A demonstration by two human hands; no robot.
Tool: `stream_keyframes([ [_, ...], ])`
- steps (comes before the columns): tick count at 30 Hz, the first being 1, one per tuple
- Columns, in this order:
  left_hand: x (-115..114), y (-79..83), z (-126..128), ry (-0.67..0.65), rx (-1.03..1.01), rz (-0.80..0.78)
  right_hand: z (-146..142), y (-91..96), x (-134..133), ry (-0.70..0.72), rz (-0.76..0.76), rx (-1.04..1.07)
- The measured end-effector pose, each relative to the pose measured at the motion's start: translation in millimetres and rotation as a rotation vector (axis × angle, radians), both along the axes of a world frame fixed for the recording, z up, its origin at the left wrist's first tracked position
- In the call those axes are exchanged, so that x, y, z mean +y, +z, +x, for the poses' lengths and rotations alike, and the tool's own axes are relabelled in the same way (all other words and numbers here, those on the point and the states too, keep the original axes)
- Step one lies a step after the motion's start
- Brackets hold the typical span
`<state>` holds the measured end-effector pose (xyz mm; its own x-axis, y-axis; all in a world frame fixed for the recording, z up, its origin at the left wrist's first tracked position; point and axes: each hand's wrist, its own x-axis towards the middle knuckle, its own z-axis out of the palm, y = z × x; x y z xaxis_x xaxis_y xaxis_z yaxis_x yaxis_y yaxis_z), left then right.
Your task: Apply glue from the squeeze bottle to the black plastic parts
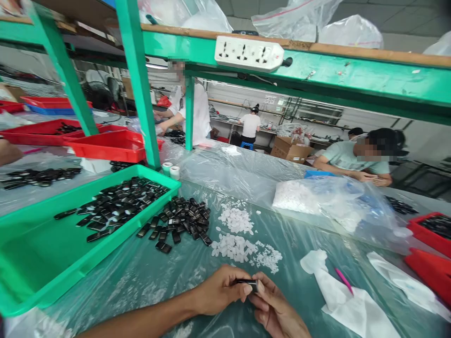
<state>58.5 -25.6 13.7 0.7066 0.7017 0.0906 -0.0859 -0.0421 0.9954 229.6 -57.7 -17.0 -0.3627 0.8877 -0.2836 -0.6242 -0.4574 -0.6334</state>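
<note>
My left hand (218, 289) and my right hand (276, 310) meet at the bottom middle, both pinching one small black flat part (248, 282) between their fingertips. Just beyond them on the plastic-covered table lie heaps of small white pieces (237, 234). Left of those sits a pile of black parts (183, 220), loose on the table. A green tray (42, 263) at the left holds several more black parts at its far end.
Red trays (105, 145) stand behind the green tray and at the right edge (431, 263). A clear bag of white pieces (331, 202), white cloths with a pink stick (343, 280), green frame posts (137, 84), a power strip (248, 52) overhead. Other people work across the table.
</note>
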Motion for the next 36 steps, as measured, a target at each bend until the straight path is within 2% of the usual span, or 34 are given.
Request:
stream_keyframes([
  [4, 0, -2.6, 0, 0.06, 0.017, 0.017, 1, -17.6, 3, 0.005, 0.05, -0.043],
  [7, 3, -0.6, -1, 0.041, -0.002, -0.057, 1, -26.4, 8, -0.019, 0.077, -0.093],
  [9, 6, 2.3, -1, 0.04, -0.062, -0.171, 0, -24.5, 11, -0.076, 0.08, -0.113],
  [12, 13, 7.6, -5, 0.154, -0.201, -0.327, 1, -13.7, 13, -0.191, 0.082, -0.088],
  [15, 24, 12.0, -13, 0.24, -0.315, -0.373, 8, -4.7, 14, -0.257, 0.075, -0.061],
  [19, 34, 15.2, -21, 0.27, -0.471, -0.487, 17, -3.2, 14, -0.29, 0.028, -0.013],
  [22, 36, 18.2, -23, 0.267, -0.489, -0.549, 17, -5.9, 15, -0.282, -0.002, 0.011],
  [27, 32, 29.3, -23, 0.334, -0.338, -0.447, 18, -11.1, 17, -0.299, -0.039, -0.001],
  [31, 35, 45.5, -34, 0.401, -0.28, -0.372, 17, -8.8, 16, -0.33, -0.059, -0.011],
  [33, 40, 58.3, -50, 0.433, -0.267, -0.339, 16, -4.9, 13, -0.347, -0.071, -0.018],
  [35, 47, 73.5, -76, 0.489, -0.233, -0.267, 15, -1.0, 11, -0.352, -0.084, -0.021],
  [36, 50, 81.0, -93, 0.557, -0.145, -0.143, 15, 0.6, 11, -0.35, -0.086, -0.019],
])
